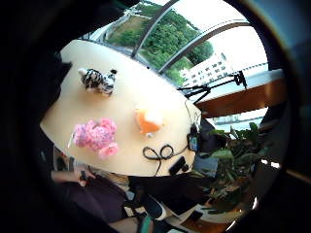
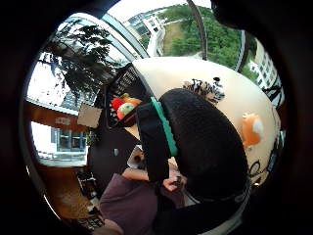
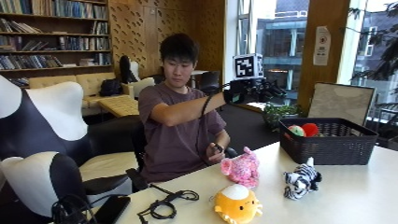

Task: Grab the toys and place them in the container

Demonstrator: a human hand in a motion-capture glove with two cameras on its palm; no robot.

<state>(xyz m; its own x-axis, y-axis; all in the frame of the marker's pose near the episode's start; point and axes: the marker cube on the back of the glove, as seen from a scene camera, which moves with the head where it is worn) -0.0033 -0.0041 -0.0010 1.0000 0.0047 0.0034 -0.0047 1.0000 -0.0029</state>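
Raised high above the table (image 3: 348, 186), gloved right hand (image 3: 239, 91) with fingers relaxed, spread and holding nothing. Well below it, nearest, pink plush (image 3: 241, 167) standing upright beside the table's near edge; zebra (image 3: 302, 179) upright beyond it, orange toy (image 3: 236, 204) lying low. Further along, black basket (image 3: 326, 140) already holding two toys.

A coiled black cable (image 3: 167, 205) lies on the pale worktop (image 3: 348, 191) near its front edge, with a dark phone-like device (image 3: 112, 208) just beside it at the corner. Behind stand black-and-white chairs (image 3: 43, 135), bookshelves (image 3: 56, 28) along the wall and a potted plant (image 3: 280, 112) by the window.
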